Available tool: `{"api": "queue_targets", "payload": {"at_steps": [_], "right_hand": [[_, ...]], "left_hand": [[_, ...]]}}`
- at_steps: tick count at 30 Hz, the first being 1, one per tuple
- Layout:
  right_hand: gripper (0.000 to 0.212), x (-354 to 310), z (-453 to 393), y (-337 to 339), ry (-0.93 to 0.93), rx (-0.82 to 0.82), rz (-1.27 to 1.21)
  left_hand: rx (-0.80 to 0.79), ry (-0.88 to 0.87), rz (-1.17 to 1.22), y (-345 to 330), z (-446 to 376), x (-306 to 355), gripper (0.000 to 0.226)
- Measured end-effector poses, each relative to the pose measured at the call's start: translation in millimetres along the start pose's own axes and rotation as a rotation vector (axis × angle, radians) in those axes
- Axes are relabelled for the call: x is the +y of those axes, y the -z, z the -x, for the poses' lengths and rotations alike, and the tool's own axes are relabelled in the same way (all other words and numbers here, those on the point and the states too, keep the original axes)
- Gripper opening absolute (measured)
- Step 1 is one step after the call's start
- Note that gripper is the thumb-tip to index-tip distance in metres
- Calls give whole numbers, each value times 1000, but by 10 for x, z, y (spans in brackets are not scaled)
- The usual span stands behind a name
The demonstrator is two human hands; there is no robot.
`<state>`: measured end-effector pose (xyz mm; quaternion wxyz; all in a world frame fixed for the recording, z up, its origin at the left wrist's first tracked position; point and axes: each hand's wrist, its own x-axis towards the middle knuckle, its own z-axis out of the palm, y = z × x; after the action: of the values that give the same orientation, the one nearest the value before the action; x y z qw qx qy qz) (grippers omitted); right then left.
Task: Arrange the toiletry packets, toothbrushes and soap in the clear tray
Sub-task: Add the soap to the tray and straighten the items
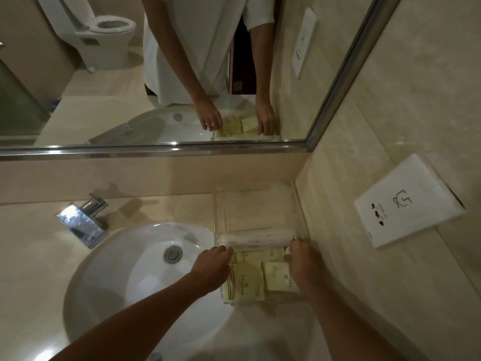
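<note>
- Packets [246, 281] of pale yellow toiletries lie flat in the near part of the clear tray [257, 204], which sits on the counter [39, 243] in the corner beside the basin [135, 269].
- My left hand [212, 267] has its fingers curled at the packets' left edge; whether it pinches one I cannot tell.
- My right hand [299, 259] rests at the tray's right side, fingers bent down; its hold is hidden too.
- I judge the packets light, thin and slippery, best taken by an edge.
- The tray looks stiff but easily nudged; I would steady its wall.
- Toothbrushes and soap I cannot make out.
</note>
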<state>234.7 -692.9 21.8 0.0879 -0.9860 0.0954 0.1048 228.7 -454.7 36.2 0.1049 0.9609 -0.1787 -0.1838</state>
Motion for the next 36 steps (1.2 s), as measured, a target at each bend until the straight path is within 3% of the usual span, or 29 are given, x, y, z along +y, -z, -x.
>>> {"api": "queue_targets", "payload": {"at_steps": [7, 12, 17, 21, 27, 30, 36], "right_hand": [[5, 28, 63, -5, -7, -11, 3], [20, 21, 58, -36, -12, 39, -20], [19, 51, 72, -54, 37, 57, -46], [38, -19, 159, 1, 77, 75, -100], [84, 52, 425, 116, 333, -218, 122], [86, 65, 444, 152, 347, -285, 141], [82, 49, 395, 158, 419, -374, 32]], "left_hand": [[-4, -10, 22, -51, 23, 51, 16], [6, -10, 34, -31, 37, 52, 16], [35, -24, 31, -57, 53, 55, 16], [95, -157, -11, -223, 95, 59, 35], [110, -290, -139, -469, 114, 85, 75], [100, -302, -172, -515, 129, 84, 80], [113, -313, -145, -578, 149, 103, 66]]}}
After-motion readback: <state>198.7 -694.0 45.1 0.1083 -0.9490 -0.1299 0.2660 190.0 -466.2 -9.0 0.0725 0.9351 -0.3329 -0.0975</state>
